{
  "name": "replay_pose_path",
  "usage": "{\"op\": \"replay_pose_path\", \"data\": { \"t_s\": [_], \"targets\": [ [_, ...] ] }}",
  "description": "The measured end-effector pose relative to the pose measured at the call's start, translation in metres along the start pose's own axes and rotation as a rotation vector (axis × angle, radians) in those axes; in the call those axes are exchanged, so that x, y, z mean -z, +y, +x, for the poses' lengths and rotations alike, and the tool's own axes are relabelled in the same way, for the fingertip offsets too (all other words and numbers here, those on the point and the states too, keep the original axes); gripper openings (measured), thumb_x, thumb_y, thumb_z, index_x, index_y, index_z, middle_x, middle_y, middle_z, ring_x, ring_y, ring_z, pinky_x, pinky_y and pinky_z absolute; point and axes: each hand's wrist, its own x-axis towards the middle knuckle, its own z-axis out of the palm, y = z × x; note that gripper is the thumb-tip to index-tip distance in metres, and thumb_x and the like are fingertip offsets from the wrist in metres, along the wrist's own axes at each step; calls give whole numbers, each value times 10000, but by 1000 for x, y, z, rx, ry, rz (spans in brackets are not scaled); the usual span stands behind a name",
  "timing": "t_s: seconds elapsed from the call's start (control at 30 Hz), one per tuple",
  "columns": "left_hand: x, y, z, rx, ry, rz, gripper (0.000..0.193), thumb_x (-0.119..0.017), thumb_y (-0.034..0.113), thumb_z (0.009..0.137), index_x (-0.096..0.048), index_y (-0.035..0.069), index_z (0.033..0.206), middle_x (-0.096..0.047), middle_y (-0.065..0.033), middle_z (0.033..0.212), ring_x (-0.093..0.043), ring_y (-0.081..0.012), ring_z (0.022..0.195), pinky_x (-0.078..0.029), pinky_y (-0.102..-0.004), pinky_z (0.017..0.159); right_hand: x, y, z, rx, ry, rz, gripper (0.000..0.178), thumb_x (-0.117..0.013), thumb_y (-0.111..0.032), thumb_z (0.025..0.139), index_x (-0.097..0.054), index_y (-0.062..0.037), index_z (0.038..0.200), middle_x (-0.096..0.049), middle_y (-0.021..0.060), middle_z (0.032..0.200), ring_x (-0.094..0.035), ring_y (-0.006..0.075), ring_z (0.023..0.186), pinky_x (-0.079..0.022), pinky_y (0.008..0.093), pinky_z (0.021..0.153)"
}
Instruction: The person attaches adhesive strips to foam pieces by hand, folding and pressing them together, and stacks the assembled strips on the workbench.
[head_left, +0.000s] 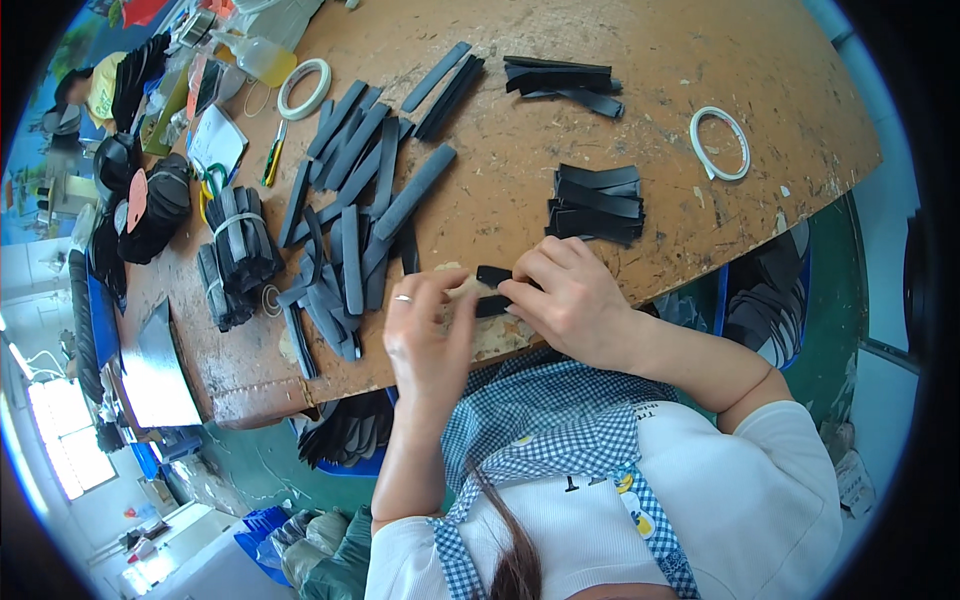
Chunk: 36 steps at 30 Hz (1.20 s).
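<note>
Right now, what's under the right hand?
At the left edge of the right hand, black material shows over the worn tabletop. Whatever lies directly beneath is covered.

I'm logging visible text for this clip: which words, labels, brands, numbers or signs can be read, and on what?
White shirt: dark lettering, partly covered by the checked apron; wording not copied.
White card, upper left: any marks too small to read.
Black strips: no readable text.

Black strips (491,306), grey strips (351,262), brown tabletop (690,60), blue-and-white checked apron (575,425), white shirt (740,490), green floor (835,290)
</note>
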Motion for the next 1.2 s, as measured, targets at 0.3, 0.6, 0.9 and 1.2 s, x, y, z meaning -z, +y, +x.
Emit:
{"op": "replay_pose_path", "data": {
  "t_s": [0.3,0.6,0.9,1.2],
  "targets": [
    [22,-46,-57,-327,68,166,261,-751,-60,768,-736,42,1007,-676,-90,996,-627,-292,922,-526,-384,799,-43,-50,-5,22,-2,-23,172,-726,-55,764,-669,-5,918,-593,82,924,-590,254,869,-474,377,759],
    [34,-41,-72,-353,6,95,363,-700,-83,741,-706,32,1086,-663,-106,1028,-612,-299,922,-501,-412,816,-43,-67,-15,82,61,-65,127,-648,-77,824,-602,-37,935,-609,80,975,-612,246,944,-483,374,847],
    [32,5,-62,-271,143,-34,268,-728,-76,780,-705,10,1033,-676,-102,936,-622,-274,952,-510,-362,746,24,-75,7,-602,126,720,135,-643,-27,974,-618,15,1099,-695,71,961,-663,87,892,-542,237,770],
    [14,47,-36,-286,216,8,373,-793,-7,781,-718,38,1144,-666,-108,1114,-604,-265,965,-511,-346,791,43,-63,-2,-690,74,1003,177,-658,-49,978,-670,14,1143,-701,39,994,-645,64,896,-555,231,812]
  ]
}}
